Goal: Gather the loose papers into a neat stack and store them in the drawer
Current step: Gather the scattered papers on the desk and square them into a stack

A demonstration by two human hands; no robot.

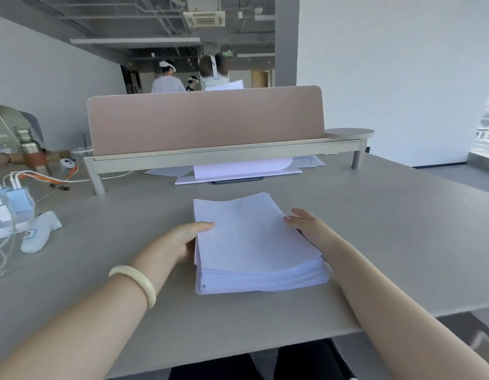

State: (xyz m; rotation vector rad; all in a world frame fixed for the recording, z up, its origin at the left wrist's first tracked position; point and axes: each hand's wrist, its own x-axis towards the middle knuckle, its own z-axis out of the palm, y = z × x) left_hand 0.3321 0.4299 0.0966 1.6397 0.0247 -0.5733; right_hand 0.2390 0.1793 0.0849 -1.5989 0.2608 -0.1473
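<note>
A thick stack of white papers lies on the grey desk in front of me, its edges roughly squared. My left hand grips the stack's left edge, thumb on top and fingers hidden below. On the opposite side, my right hand holds the right edge, thumb on the top sheet and the other fingers beside or under the pile. More loose sheets lie under the raised shelf at the back of the desk. No drawer is in view.
A pink divider screen on a low shelf closes the far side. Chargers and cables, a white cloth-like item and a steel bottle crowd the left. People stand beyond the screen. The desk's near edge is close to my body.
</note>
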